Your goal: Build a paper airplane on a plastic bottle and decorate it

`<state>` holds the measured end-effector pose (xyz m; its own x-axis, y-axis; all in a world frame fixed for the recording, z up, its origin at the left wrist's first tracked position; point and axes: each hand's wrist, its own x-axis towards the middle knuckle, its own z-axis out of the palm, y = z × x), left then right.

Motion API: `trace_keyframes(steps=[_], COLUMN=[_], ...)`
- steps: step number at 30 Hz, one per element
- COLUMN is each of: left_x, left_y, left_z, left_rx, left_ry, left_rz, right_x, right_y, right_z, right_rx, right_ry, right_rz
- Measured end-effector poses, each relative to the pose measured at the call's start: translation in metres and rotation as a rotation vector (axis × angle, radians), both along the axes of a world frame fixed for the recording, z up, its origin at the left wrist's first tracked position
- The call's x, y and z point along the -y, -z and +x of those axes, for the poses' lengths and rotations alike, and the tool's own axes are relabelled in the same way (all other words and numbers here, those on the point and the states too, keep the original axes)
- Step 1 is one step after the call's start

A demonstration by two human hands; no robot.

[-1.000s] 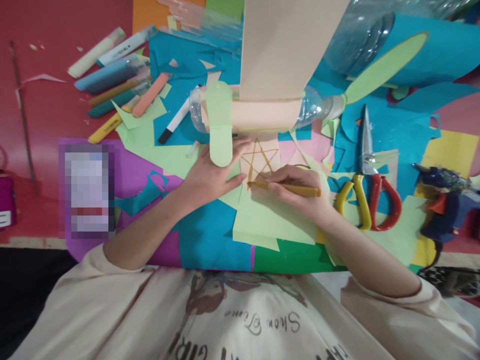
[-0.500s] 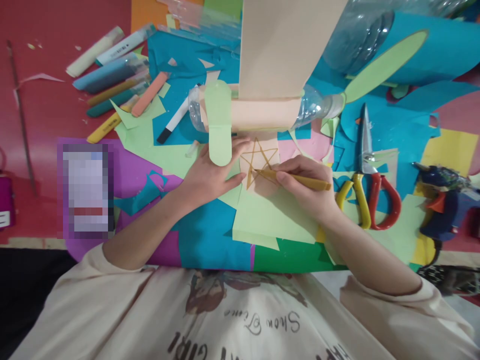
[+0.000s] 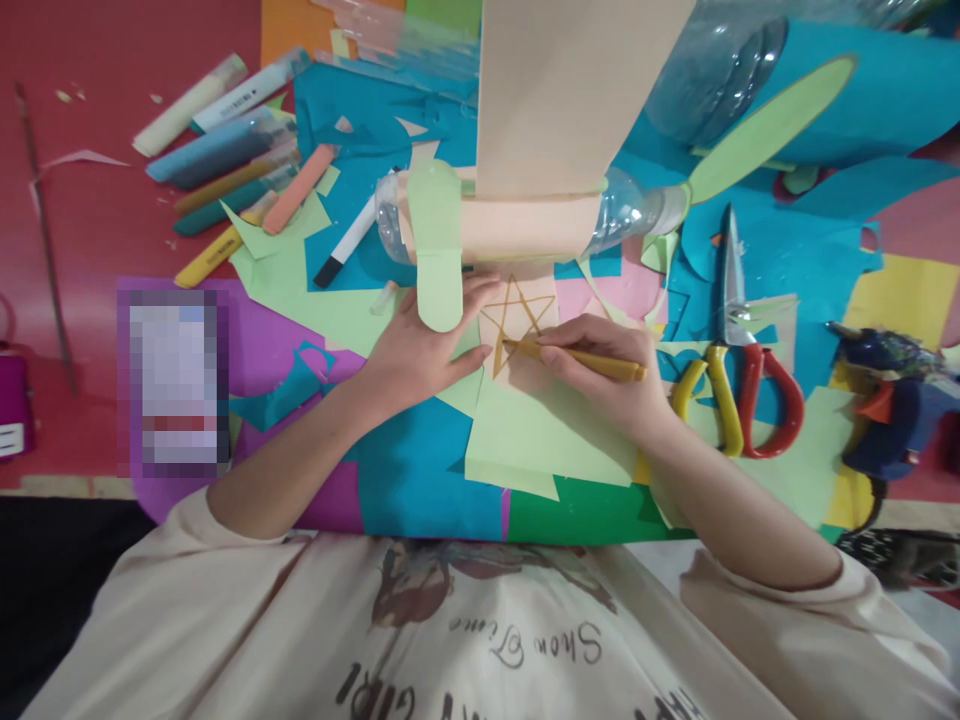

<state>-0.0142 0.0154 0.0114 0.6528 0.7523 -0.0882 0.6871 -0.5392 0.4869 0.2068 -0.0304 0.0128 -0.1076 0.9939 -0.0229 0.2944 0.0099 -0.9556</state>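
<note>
My right hand [image 3: 604,375] is closed around an ochre marker [image 3: 592,361], its tip resting on a star outline [image 3: 517,315] drawn on a peach paper piece. My left hand [image 3: 420,350] lies flat with fingers stretched out, pressing that paper down beside the star. Just behind both hands lies a clear plastic bottle [image 3: 630,215] wrapped in peach paper, with light green paper wings [image 3: 435,250] glued on.
Scissors with red and yellow handles [image 3: 731,380] lie right of my right hand. A blue glue gun [image 3: 889,400] sits at the far right. Several markers [image 3: 225,175] lie at the back left. Coloured paper sheets and scraps [image 3: 420,470] cover the red surface.
The marker tip moved from the star's lower left point up toward its middle, and my right hand shifted slightly with it. My left hand stayed put.
</note>
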Motion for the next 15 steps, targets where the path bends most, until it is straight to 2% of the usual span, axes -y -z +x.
trace_keyframes(steps=[15], left_x=[0.0004], left_y=[0.0003], left_z=[0.0004], left_rx=[0.015], left_ry=[-0.001], left_rz=[-0.002], right_x=[-0.0039], right_y=[-0.0083], right_z=[0.0006], right_rx=[0.035], right_ry=[-0.103], right_rz=[-0.023])
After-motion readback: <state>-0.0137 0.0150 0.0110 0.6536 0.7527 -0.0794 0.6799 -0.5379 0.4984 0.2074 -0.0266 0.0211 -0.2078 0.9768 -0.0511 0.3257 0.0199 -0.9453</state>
